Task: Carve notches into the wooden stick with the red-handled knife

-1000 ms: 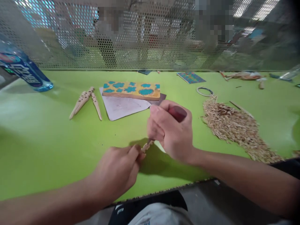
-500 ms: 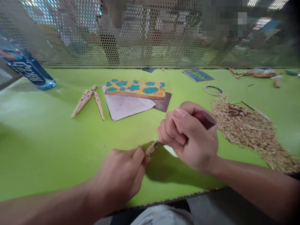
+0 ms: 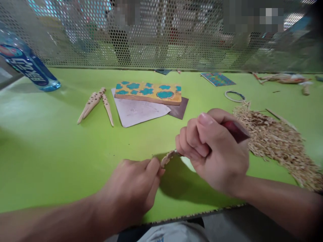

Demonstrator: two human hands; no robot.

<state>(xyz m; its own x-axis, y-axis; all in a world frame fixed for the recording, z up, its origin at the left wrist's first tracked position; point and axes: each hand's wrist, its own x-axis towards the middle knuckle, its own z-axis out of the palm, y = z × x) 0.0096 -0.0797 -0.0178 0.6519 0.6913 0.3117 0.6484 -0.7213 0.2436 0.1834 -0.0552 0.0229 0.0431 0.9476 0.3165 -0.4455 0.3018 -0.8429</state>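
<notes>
My left hand point(image 3: 137, 188) pinches a small pale carved wooden piece point(image 3: 166, 160), whose notched end sticks out past the fingertips. Most of that piece is hidden in the fingers. My right hand point(image 3: 214, 151) is wrapped in a fist round a dark red handle point(image 3: 236, 130), which shows behind the thumb. From the bottom of this fist a short metal blade point(image 3: 176, 153) reaches the notched end of the wood; the tool looks like a carving knife. Up and left on the table lie several similar carved wooden pieces point(image 3: 94, 98) with holes, tapering to points.
The green table point(image 3: 63, 148) ends at a perforated metal screen point(image 3: 156, 47). A blue bottle point(image 3: 37, 72) stands at left. A yellow board with blue patches point(image 3: 151, 97) lies on sandpaper sheets point(image 3: 141, 116). At right are a tape ring point(image 3: 234, 99) and a heap of wood shavings point(image 3: 277, 141).
The fist with the blade has shifted right, opening the distance between my hands slightly. My left hand keeps its pinch on the wood. The whole view has also shifted a little.
</notes>
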